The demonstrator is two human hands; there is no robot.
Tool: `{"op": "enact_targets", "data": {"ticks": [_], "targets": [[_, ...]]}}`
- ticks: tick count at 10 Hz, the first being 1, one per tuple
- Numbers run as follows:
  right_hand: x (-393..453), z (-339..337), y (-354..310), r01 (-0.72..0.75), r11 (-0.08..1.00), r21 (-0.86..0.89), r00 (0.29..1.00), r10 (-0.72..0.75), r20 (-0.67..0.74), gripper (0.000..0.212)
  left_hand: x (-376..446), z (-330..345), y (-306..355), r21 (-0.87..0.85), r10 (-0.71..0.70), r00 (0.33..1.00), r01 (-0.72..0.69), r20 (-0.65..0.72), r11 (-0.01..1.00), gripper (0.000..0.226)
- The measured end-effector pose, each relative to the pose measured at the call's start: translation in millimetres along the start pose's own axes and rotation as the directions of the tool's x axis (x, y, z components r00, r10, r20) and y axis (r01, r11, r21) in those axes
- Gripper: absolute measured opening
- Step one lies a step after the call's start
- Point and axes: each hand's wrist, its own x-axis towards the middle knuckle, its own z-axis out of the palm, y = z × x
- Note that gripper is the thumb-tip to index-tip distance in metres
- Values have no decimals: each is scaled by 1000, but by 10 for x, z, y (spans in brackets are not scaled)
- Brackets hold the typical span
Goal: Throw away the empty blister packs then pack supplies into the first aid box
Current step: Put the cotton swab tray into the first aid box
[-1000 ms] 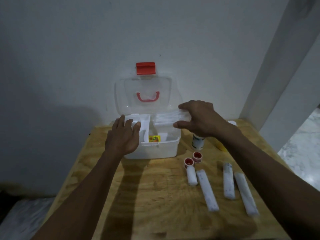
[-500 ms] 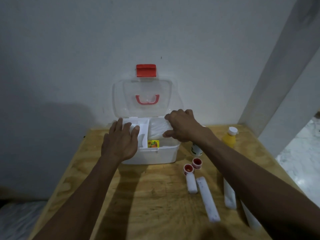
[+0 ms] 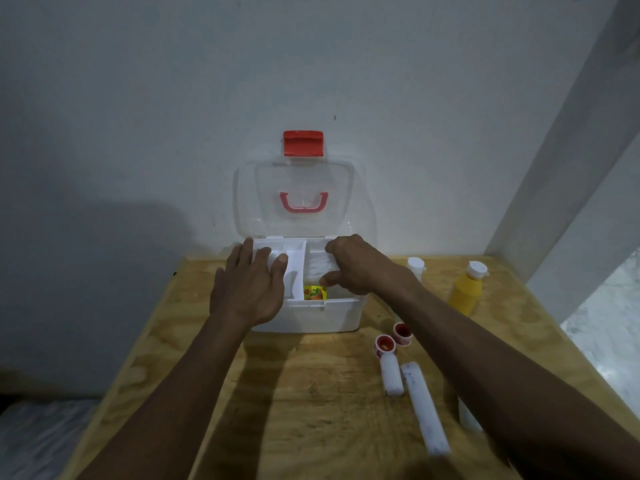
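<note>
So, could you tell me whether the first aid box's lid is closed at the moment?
No, the first aid box has its clear lid standing upright against the wall.

A plywood table [image 3: 311,410] stands against a plain pale wall [image 3: 173,98]. At three o'clock a white pillar [image 3: 568,161] rises beside it, with speckled floor [image 3: 609,327] beyond at four o'clock.

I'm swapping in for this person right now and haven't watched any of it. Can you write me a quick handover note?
Left hand: flat on the left side of the open first aid box, steadying it, holding nothing.
Right hand: pressing a white packet into the box's right compartment.
Already inside: a small yellow pack.
Still on the table: two red-capped rolls, two white wrapped rolls, a yellow bottle and a white bottle.
No blister packs in view.
</note>
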Motion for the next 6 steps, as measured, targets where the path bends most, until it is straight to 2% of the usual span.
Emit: {"op": "enact_targets", "data": {"ticks": [2, 3, 4, 6], "targets": [[1, 2, -13, -18, 1000, -3, 1000, 18, 16, 63, 4, -2, 3, 0, -1, 1000, 1, 7, 1000, 63], [9, -22, -25, -26, 999, 21, 999, 26, 35, 64, 0, -5, 7, 0, -3, 1000, 3, 9, 1000, 63], [11, -42, -26, -53, 994, 93, 998, 51, 29, 59, -2, -9, 15, -1, -6, 1000, 6, 5, 1000, 63], [-43, -24, -86, -99, 984, 145, 992, 110, -69, 51, -7, -10, 13, -3, -8, 1000, 8, 2, 1000, 63]]}}
